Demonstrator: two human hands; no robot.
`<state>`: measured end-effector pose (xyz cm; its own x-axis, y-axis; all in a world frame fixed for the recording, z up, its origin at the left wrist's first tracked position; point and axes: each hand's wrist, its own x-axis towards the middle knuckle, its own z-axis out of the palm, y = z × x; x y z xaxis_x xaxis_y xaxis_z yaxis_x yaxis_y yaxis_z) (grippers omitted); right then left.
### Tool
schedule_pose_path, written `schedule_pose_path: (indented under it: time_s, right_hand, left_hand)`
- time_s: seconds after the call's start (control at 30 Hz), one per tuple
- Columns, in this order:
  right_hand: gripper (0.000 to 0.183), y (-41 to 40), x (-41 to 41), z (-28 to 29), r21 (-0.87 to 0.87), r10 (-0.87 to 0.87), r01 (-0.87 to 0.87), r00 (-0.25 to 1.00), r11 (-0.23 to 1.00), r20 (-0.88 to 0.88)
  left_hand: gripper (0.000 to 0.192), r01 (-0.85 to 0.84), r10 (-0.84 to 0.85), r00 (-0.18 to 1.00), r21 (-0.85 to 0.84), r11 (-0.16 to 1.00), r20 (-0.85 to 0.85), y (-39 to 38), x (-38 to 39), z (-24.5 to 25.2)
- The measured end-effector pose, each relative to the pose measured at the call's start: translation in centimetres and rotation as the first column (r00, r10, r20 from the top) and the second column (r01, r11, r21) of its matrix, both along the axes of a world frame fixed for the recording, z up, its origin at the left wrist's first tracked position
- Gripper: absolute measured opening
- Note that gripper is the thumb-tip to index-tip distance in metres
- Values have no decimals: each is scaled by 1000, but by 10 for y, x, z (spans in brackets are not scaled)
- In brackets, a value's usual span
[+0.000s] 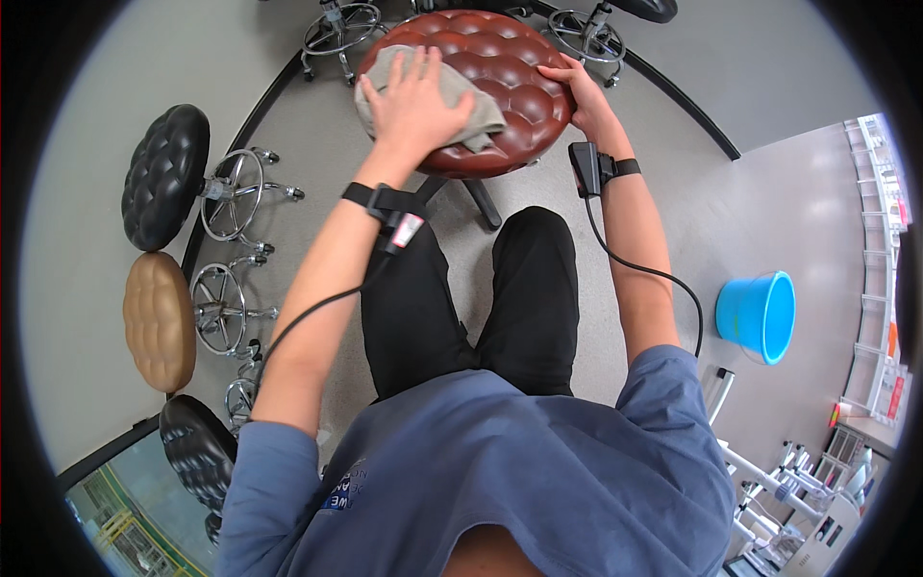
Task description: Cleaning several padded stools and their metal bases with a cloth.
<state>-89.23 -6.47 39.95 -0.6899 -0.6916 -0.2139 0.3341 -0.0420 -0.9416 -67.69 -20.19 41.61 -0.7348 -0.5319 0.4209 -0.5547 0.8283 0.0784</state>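
Before me is a round, button-tufted stool seat in glossy red-brown leather or a similar material. My left hand lies flat with spread fingers over a grey cloth, holding it against the left part of the seat. The cloth is bunched, and one folded corner reaches towards the middle. My right hand grips the seat's right rim, its thumb on top; the other fingers are partly hidden at the side. Below the seat, a dark leg of the base shows between my knees.
On the left along the wall stand a black tufted stool, a tan stool and another black stool. A blue bucket is on the floor at right. White-framed equipment stands lower right. Cables hang from both wrist straps.
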Motion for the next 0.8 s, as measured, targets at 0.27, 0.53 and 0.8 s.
schedule_pose_path:
  time_s: [0.27, 0.53, 0.8]
  right_hand:
    - [68, 9, 9, -31, -89, -161, 144, 957, 986, -240]
    - [68, 17, 49, -24, -91, -318, 308, 939, 947, -132]
    - [71, 49, 45, -35, -238, -195, 163, 974, 957, -117]
  left_hand:
    - [79, 169, -171, 984, -62, 984, -37, -38, 3, -6]
    - [80, 324, -325, 945, -34, 946, -28, 93, -23, 3]
    - [88, 571, -570, 815, -19, 821, -109, 86, -19, -3]
